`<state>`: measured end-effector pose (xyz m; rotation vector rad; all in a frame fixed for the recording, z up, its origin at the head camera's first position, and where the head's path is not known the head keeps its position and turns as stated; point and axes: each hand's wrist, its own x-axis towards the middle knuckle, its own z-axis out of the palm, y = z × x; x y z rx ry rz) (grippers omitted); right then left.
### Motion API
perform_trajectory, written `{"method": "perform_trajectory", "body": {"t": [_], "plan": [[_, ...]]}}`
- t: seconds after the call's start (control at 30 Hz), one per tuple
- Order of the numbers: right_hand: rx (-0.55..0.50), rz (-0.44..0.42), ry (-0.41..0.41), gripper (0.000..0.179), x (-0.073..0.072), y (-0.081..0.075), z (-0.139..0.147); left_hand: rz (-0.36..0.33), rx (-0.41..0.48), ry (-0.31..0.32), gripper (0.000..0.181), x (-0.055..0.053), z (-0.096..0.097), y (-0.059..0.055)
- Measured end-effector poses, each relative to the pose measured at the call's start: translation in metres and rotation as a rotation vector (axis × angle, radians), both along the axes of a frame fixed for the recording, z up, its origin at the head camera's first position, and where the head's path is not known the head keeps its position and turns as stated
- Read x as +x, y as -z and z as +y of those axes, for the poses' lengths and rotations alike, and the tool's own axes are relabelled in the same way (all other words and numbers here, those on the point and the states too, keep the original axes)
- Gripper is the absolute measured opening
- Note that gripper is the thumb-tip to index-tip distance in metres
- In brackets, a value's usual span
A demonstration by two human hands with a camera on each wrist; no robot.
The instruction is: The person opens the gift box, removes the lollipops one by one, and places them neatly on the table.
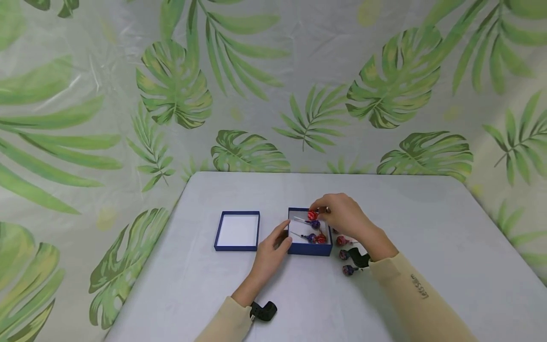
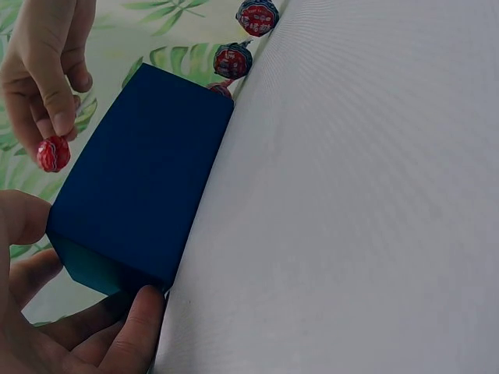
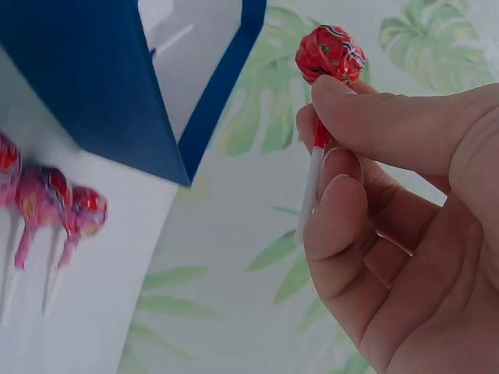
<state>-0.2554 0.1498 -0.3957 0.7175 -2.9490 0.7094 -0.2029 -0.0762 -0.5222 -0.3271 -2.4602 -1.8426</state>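
My right hand [image 1: 344, 213] pinches a red-wrapped lollipop [image 3: 330, 54] by its stick, just under the candy, between thumb and fingers. It is over the back right part of an open blue box [image 1: 309, 249]. Inside the box lie several lollipops, among them a dark blue one [image 1: 315, 224] and a red one [image 1: 321, 238], their white sticks pointing left. My left hand [image 1: 269, 251] rests with its fingertips against the box's left wall, near the front corner. In the left wrist view, its fingers [image 2: 140, 327] touch the box's end.
A shallow blue-rimmed lid [image 1: 237, 248] with a white inside lies left of the box. Right of the box, several lollipops lie on the white table [image 1: 427, 223], including a pink-red one [image 1: 341, 241] and a dark one [image 1: 348, 270]. A leaf-patterned sheet [image 1: 307, 61] hangs behind.
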Motion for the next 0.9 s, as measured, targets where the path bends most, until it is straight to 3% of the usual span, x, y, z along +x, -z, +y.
{"method": "perform_trajectory", "body": {"t": [0.33,0.9], "plan": [[0.010,0.003,0.031,0.025,-0.007,-0.002,0.024,-0.008,-0.003,-0.002,0.049,0.001,0.000,-0.001],[0.034,0.020,0.005,0.018,-0.023,0.016,0.071,-0.005,-0.008,-0.006,0.049,0.000,0.001,-0.001]]}}
